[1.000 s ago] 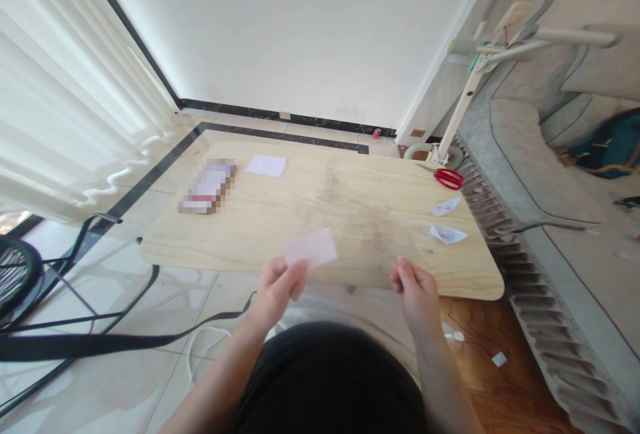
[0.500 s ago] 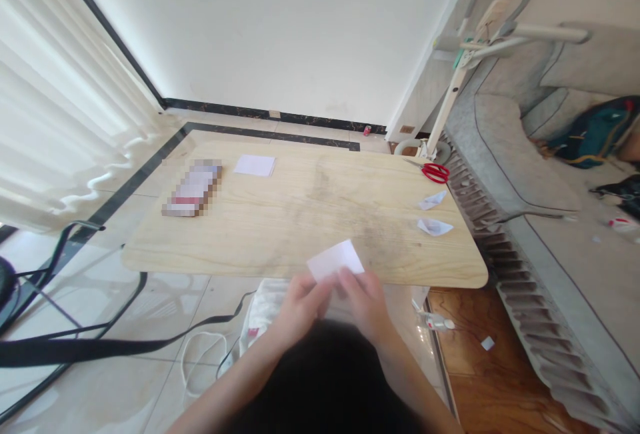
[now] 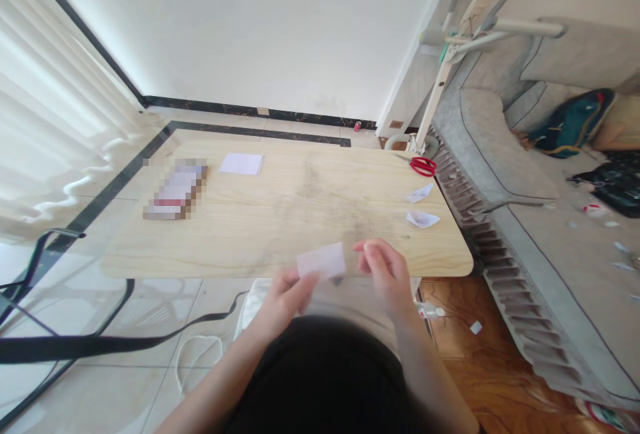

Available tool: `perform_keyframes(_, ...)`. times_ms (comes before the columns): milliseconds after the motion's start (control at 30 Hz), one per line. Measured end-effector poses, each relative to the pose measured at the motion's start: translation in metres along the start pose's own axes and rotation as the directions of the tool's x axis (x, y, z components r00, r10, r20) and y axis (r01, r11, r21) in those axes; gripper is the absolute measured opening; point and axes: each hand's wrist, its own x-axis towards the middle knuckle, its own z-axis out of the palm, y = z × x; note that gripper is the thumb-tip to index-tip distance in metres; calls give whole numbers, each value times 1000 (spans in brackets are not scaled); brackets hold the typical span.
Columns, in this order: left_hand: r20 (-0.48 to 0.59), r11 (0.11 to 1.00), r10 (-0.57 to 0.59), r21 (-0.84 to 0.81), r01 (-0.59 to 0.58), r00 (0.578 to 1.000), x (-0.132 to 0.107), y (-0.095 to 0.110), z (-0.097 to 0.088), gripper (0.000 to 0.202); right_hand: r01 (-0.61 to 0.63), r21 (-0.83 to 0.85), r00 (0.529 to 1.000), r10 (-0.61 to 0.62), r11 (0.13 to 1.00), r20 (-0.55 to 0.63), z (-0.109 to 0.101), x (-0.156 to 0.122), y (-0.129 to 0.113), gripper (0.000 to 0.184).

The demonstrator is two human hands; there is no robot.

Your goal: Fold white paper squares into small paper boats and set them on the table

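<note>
Over the six o'clock edge of the table [image 3: 250,234], the left hand [image 3: 287,295] pinches the white paper [image 3: 325,259] around seven o'clock; the right hand [image 3: 386,273], curled, contents unclear, sits apart at three. One-sided support could let the sheet bend.

Head-worn view, forward and down; hands [image 3: 289,295] near, table [image 3: 270,214] beyond.

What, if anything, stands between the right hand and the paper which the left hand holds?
Nothing visible: only an open gap separates the right hand from the white paper sheet in the left hand.
</note>
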Motion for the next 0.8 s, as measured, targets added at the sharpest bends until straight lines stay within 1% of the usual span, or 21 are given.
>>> perform_keyframes(33,21,1000,-3,-13,3,1000,0,0,1,53,-10,-14,997,11,1000,75,4,-1,-2,25)
perform_keyframes(100,41,999,-15,-48,17,999,0,-2,4,51,-25,-23,991,28,999,128,14,-3,-6,20)
perform_keyframes(167,71,998,-30,-59,34,997,-1,-3,5,50,-33,-26,995,36,999,98,22,-5,-7,20)
perform_keyframes(233,81,998,-43,-40,46,996,-1,-2,4,50,-51,-12,997,51,999,58,25,-6,-8,21)
perform_keyframes(333,12,999,-31,20,30,999,1,3,4,50,-103,38,994,102,994,25,23,-6,-9,23)
perform_keyframes(433,-67,993,11,117,-4,998,4,6,5,51,-136,69,991,136,988,1,19,-7,-10,24)
perform_keyframes(500,-86,985,45,168,-30,995,5,7,5,51,-141,67,990,142,988,-7,18,-8,-9,24)
perform_keyframes(700,-54,953,161,269,-141,985,3,11,4,47,-144,74,989,147,987,-32,17,-9,-8,24)
perform_keyframes(800,-59,932,178,332,-149,982,3,10,2,46,-146,100,988,149,984,-26,14,-10,-8,23)
